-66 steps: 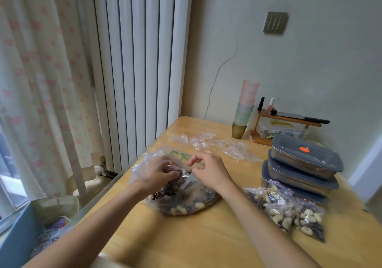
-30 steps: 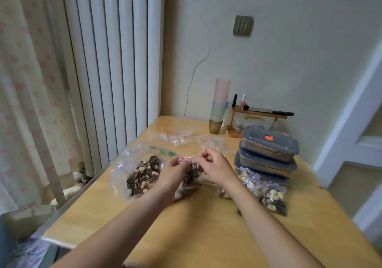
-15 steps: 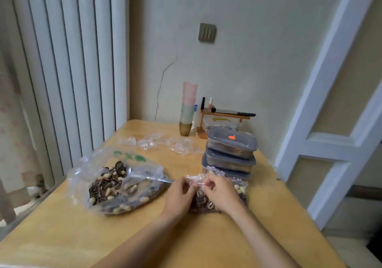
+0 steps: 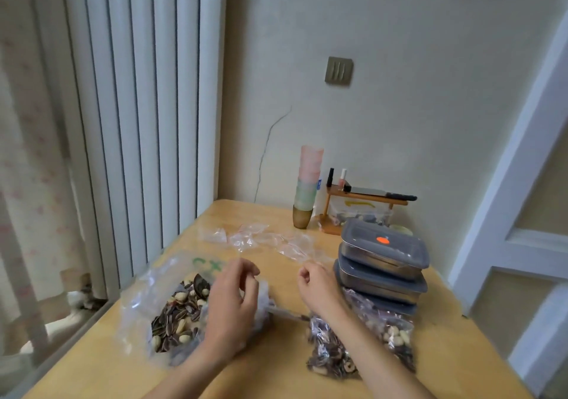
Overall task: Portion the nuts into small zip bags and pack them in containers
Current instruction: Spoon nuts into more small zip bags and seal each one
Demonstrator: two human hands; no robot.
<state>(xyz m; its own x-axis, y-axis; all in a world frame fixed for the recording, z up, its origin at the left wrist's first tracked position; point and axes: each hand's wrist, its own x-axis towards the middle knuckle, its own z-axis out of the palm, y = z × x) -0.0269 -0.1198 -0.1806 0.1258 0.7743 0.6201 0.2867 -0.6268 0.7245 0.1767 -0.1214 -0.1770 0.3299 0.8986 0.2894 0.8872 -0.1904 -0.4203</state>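
Observation:
A large clear bag of mixed nuts and seeds lies open on the wooden table at the left. My left hand hovers over its right edge, fingers loosely curled, holding nothing. My right hand hangs beside it, loosely curled and empty. Under my right forearm lies a small filled zip bag; another filled zip bag is to its right. Three grey-lidded metal containers are stacked behind them, the top lid bearing an orange dot.
Several empty zip bags lie at the table's back. A stack of pastel cups and a small wooden rack stand against the wall. A white radiator flanks the left side, a door frame the right.
Both hands pinched the top of a small filled bag before. They have let go; the bag now lies by the other filled bag, and the hands have lifted up and to the left.

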